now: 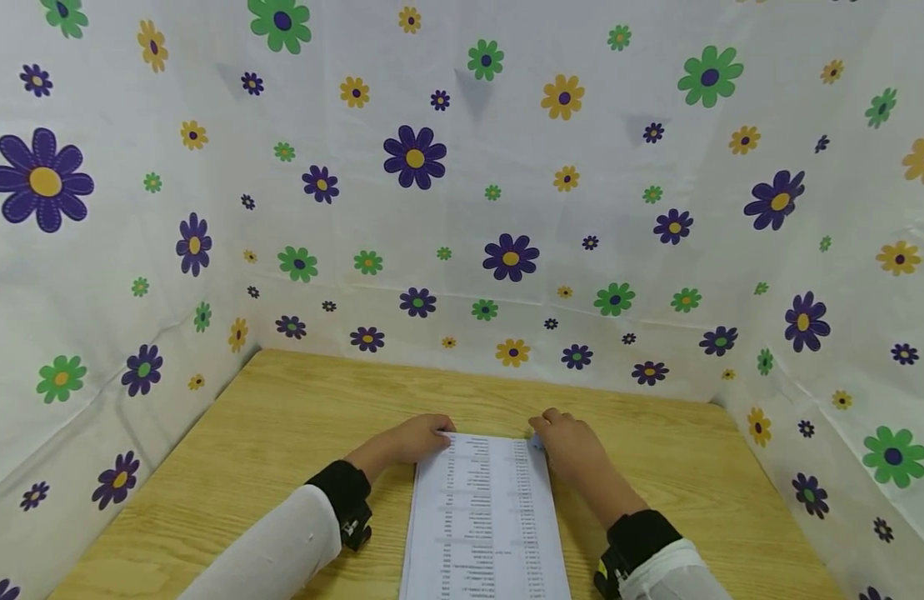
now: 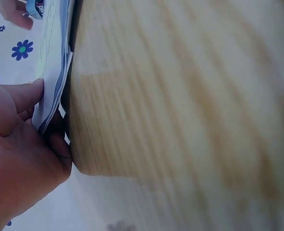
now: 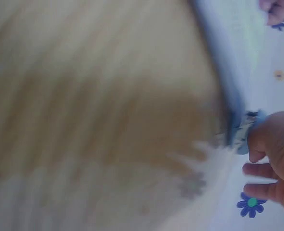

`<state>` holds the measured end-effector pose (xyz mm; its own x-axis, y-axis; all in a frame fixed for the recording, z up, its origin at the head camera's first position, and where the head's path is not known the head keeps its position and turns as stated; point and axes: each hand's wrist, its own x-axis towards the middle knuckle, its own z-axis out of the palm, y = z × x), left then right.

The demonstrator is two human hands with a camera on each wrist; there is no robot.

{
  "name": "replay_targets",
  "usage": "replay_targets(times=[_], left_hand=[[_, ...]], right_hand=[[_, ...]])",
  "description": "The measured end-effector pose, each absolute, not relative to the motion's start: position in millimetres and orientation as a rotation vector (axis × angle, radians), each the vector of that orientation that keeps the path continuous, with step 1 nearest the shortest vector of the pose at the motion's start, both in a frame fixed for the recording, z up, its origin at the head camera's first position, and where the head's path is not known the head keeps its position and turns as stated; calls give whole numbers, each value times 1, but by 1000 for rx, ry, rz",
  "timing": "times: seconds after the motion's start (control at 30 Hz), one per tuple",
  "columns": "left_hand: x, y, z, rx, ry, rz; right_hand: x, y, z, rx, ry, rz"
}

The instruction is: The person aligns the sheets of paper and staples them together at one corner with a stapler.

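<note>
A stack of printed paper sheets (image 1: 484,517) lies lengthwise before me, its text upside down in the head view. My left hand (image 1: 417,437) pinches the far left corner, with the thumb (image 2: 33,94) on top and fingers beneath the sheets. At the far right corner my right hand (image 1: 574,446) holds a small light-blue stapler (image 3: 248,130), which sits over the paper's corner. Two fingers of that hand (image 3: 262,180) stick out straight beside it. Most of the stapler is hidden by the hand in the head view.
The sheets lie over a wood-grain table (image 1: 297,408). A white cloth with printed flowers (image 1: 462,208) encloses the table at the back and both sides. Dark wristbands with small cameras (image 1: 352,525) sit on both wrists.
</note>
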<state>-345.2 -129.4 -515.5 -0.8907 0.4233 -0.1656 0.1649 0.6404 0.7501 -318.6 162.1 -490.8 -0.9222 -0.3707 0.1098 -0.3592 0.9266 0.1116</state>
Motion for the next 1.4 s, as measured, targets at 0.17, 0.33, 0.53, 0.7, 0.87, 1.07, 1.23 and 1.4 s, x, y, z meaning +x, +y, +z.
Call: replay_targets(times=[0.17,0.33,0.53,0.7,0.87,1.07,1.23,1.4], left_hand=[[-342,-129,-511,472,2554,1105],[-342,-130,-511,490,2573,1088],[-342,-129,-514,495,2588,1078],[-339,-128,-513,505,2594,1091],[-336,-129,-510,491,2593,1162],[-334,-134,-508,433,2631,1159],[-332,-139,-506,361,2669,1149],[-329,-141,-507,344,2672,1155]], right_hand=[[-327,159,-480,548,-2980,138],[-340,152,-485,561,-3047,380],[-347,149,-503,578,-3082,452],[-343,149,-512,589,-3082,443],[-339,145,-515,615,-3054,412],[-339,141,-517,635,-3069,366],[-341,140,-520,642,-3077,334],[-342,141,-522,623,-3086,303]])
